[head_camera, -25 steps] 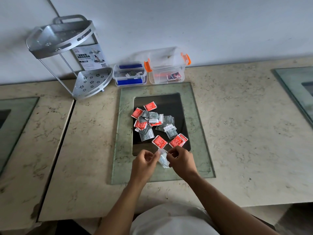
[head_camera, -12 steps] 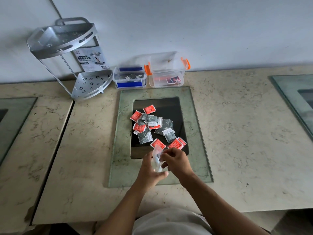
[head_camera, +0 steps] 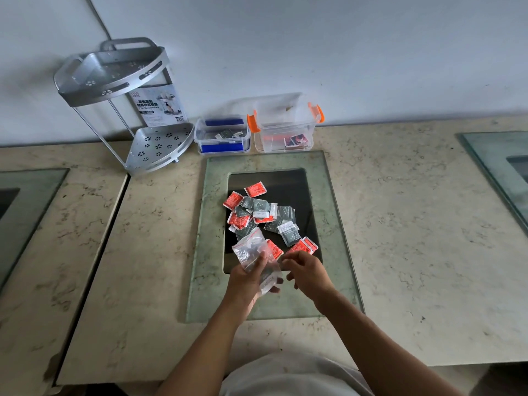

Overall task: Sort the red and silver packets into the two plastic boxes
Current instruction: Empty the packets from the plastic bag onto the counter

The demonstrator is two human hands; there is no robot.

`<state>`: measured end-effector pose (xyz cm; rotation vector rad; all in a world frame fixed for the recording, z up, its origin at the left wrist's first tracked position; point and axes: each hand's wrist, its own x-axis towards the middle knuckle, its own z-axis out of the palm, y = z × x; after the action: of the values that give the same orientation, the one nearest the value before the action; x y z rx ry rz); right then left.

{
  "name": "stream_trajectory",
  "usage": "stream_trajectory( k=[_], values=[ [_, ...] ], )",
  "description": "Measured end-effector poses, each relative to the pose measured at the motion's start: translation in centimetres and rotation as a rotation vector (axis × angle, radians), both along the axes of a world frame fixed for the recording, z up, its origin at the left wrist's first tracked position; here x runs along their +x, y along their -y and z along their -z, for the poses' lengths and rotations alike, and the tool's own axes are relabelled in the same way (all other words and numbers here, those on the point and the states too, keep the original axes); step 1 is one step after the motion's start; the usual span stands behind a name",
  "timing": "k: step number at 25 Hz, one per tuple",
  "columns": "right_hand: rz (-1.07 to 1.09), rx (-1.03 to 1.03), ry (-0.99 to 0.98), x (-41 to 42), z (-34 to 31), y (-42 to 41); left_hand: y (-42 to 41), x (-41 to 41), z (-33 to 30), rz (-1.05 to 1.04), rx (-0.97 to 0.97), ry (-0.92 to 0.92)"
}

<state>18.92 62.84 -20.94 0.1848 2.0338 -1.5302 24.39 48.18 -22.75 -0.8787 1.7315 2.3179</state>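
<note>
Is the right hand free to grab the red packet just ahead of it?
Probably yes. The right hand looks empty, fingers loosely curled, and the red packet lies uncovered at the pile's near edge. The left hand alone holds the clear bag, off to the side.

Bare forearms, no sleeves in view; seemingly a white garment (head_camera: pixel 288 375) below.
</note>
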Motion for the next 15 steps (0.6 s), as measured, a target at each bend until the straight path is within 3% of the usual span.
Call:
stream_trajectory(
  k=[6,12,15],
  values=[
    [-0.149,-0.094,0.014,0.0,0.0,0.6,0.3,-1.3,-1.7,0.111,0.018,0.030],
    [-0.177,-0.186,-0.058,-1.8,-0.7,1.3,1.0,-4.5,-3.1,0.051,0.046,0.114],
    [-0.083,-0.227,0.013,-3.5,-0.8,2.1,2.0,-6.0,-3.5,0.032,0.096,0.125]
  ],
)
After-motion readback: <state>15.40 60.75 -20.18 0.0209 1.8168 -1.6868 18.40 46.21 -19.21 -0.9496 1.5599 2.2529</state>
